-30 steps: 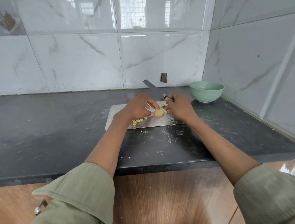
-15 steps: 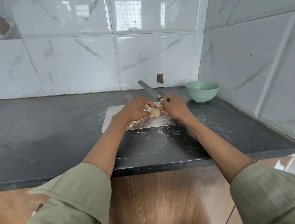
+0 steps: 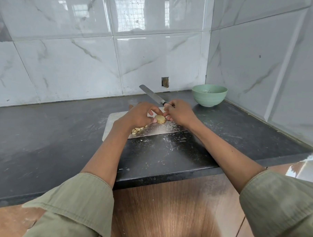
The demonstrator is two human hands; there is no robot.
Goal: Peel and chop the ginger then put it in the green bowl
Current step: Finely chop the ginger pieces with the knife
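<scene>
Worktop of dark stone runs into a corner of white marbled wall tiles, above a wooden cabinet front. On it lies a metal cutting board with chopped ginger. Left hand fingers pinch the peeled ginger piece; right hand grips the knife. The green bowl stands near the corner; its contents are unclear.

A dark, dusty bench is seen carrying a metal cutting board near its middle and a green bowl in the far right corner.
</scene>
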